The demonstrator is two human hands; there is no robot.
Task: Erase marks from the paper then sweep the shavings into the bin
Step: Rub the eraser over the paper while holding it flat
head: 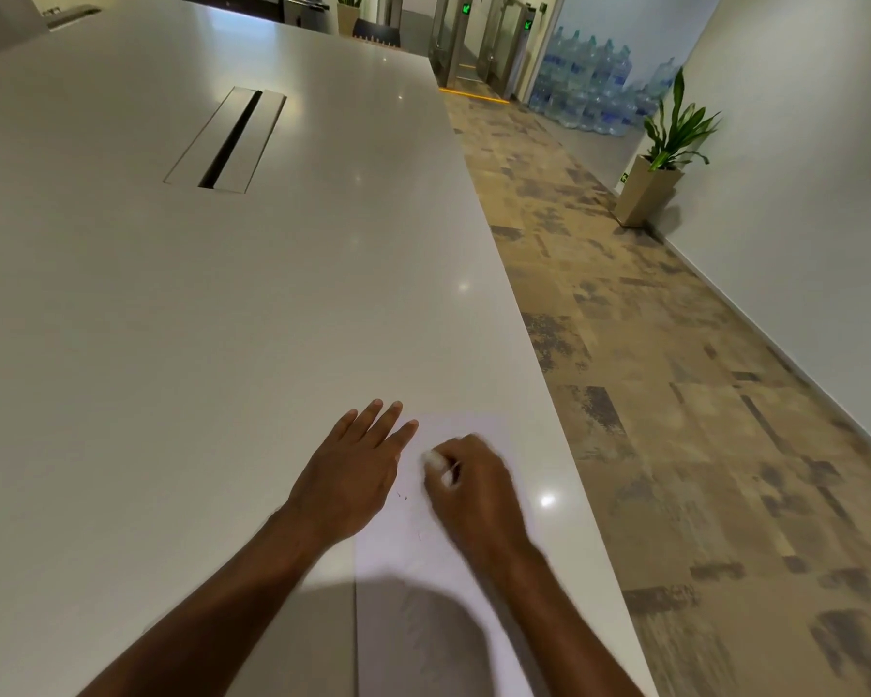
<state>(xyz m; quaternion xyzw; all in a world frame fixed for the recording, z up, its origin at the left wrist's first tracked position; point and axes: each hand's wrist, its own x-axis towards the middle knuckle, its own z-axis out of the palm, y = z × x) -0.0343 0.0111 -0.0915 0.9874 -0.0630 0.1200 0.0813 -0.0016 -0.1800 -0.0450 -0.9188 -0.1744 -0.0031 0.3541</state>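
A white sheet of paper [413, 540] lies near the right edge of the long white table [172, 294]. My left hand [353, 470] rests flat on the paper's left edge with its fingers spread. My right hand [473, 490] is closed on a small white eraser [436, 462] that presses on the paper's upper part; the hand is blurred. A few tiny dark shavings [403, 496] lie on the paper between the hands. Faint pencil marks [418, 626] show in the shadow near the paper's lower end. No bin is in view.
The table's right edge [539, 354] runs close beside the paper, with patterned carpet floor [675, 394] below. A cable slot [232, 138] sits in the table's middle. A potted plant [659, 163] and stacked water bottles [584, 78] stand along the far wall.
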